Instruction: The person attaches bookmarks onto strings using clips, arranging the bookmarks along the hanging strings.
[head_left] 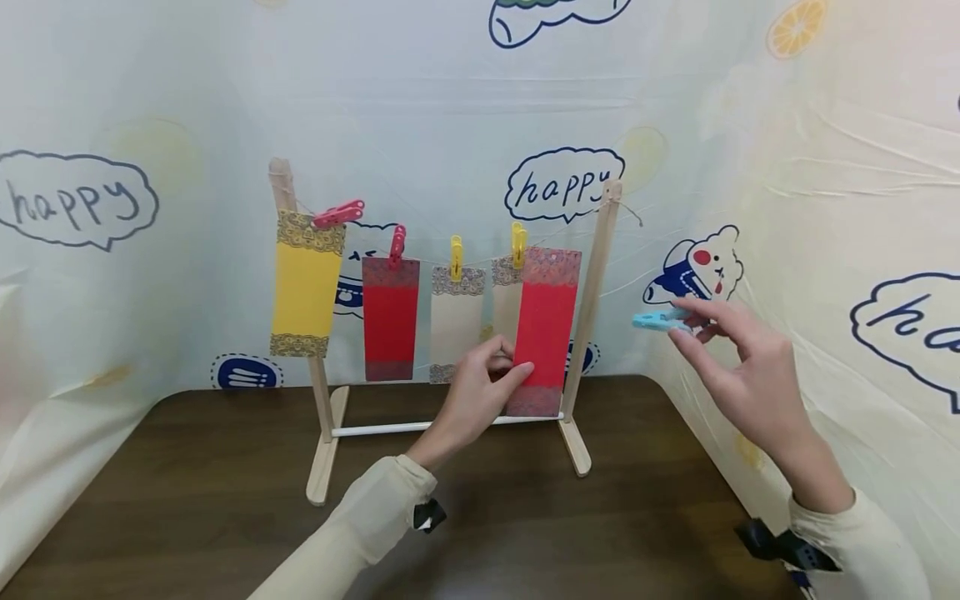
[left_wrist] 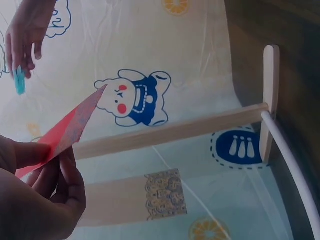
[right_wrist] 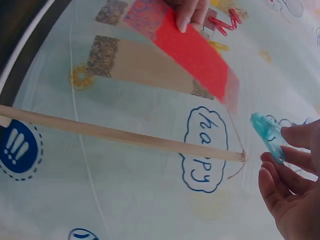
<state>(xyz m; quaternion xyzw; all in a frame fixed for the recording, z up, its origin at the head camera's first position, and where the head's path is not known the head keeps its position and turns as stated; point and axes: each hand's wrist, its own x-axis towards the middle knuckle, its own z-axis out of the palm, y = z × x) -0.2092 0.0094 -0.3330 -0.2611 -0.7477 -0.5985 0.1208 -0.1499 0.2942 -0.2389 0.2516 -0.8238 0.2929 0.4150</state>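
Observation:
My left hand point(head_left: 480, 387) pinches a bright red paper card point(head_left: 550, 333) with patterned bands by its left edge. The card stands upright before the right end of a string and partly covers a beige card point(head_left: 506, 292) behind it. Off to the right of the rack, my right hand point(head_left: 750, 379) pinches a light blue clothespin point(head_left: 660, 320) between thumb and fingers. In the right wrist view, the clothespin point(right_wrist: 268, 136) points toward the string. Yellow clothespins point(head_left: 457, 258) grip the two beige cards. Pink clothespins point(head_left: 397, 247) are at the darker red card point(head_left: 391, 321) and the yellow card point(head_left: 303, 287).
A wooden rack with a right post point(head_left: 592, 300) and a left post point(head_left: 322, 392) carries the string. A white rod point(head_left: 386, 429) joins its feet on the dark brown table point(head_left: 187, 500). Printed cloth point(head_left: 420, 100) hangs behind and at both sides.

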